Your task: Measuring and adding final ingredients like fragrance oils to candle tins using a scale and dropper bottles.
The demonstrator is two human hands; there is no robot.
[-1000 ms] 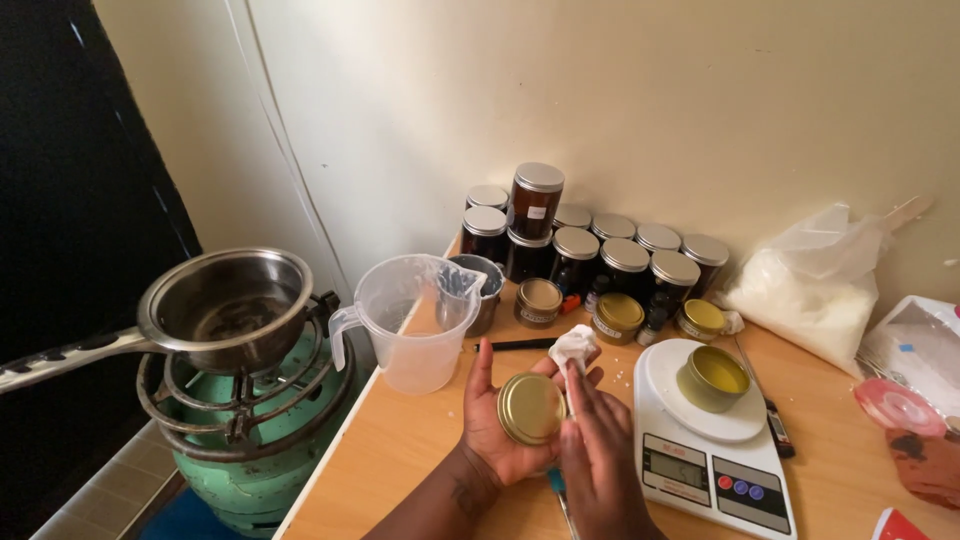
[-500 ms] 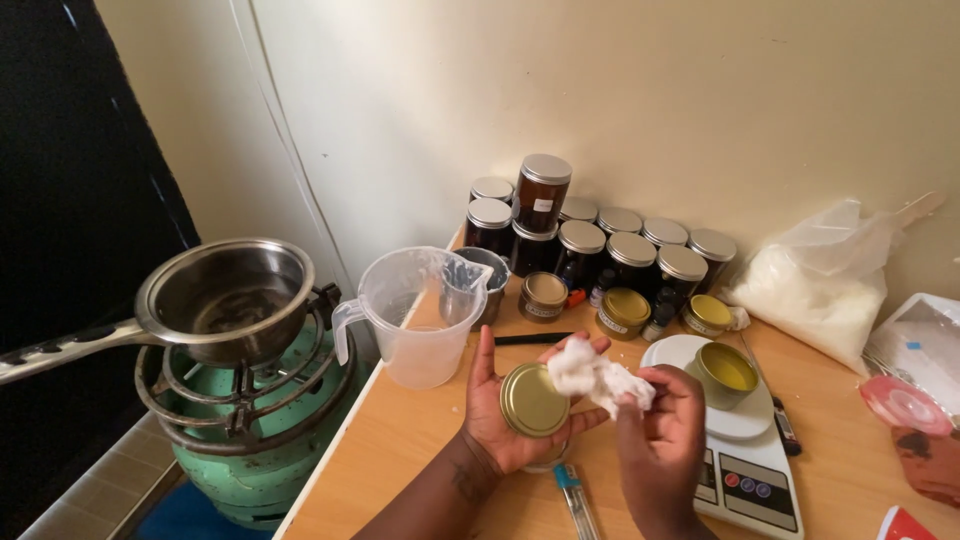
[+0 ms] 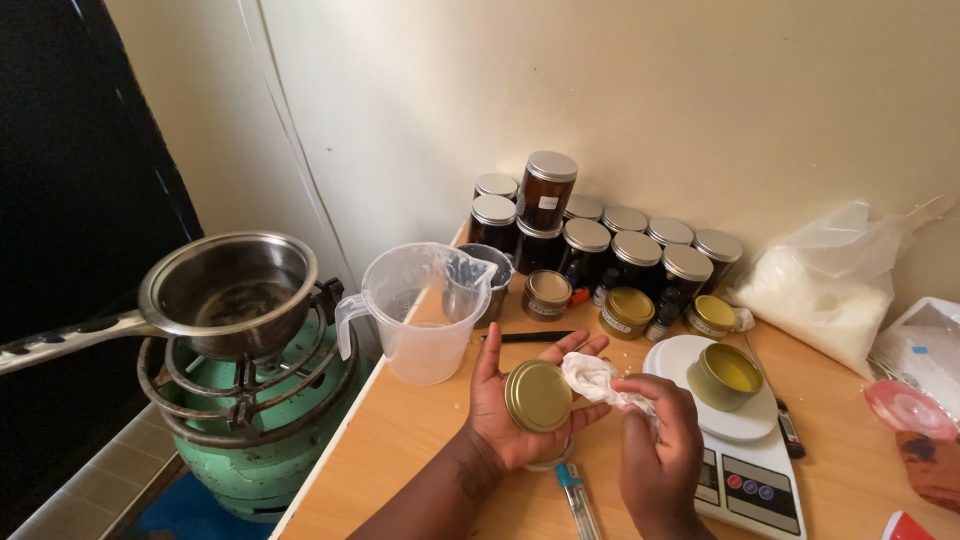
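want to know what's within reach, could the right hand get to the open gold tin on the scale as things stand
Probably yes. The right hand sits just left of the open gold tin on the white scale, with nothing between them. It holds a crumpled white tissue, so its fingers are not free.

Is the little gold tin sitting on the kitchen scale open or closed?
Open. The gold tin on the white scale has no lid, and a yellowish fill shows inside its rim.
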